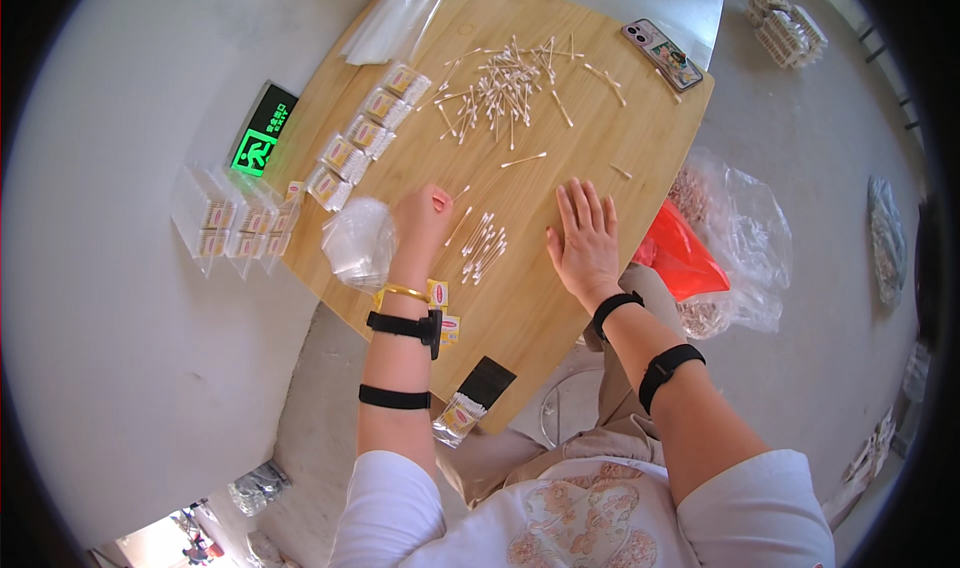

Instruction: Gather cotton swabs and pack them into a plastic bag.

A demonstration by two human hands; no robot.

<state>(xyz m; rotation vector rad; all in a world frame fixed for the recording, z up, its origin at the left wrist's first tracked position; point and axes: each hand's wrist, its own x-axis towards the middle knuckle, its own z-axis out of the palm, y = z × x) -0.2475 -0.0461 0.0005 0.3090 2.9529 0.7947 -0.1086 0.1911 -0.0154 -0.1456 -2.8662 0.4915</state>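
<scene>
"Where's the small bunch of cotton swabs (484, 249)?"
"On the worktop (545, 313), between your curled-up left hand (423, 218) (I can't tell if it holds anything) and your flat, open right hand (587, 245)."

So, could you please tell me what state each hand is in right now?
Left hand: fingers curled closed; cannot tell whether holding anything.
Right hand: open, palm down on the table.

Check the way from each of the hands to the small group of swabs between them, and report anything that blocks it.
From the right hand, nothing visible: only bare table lies before the group. From the left hand, one loose swab lies between, just left of the group; probably a slight obstacle at most.
</scene>
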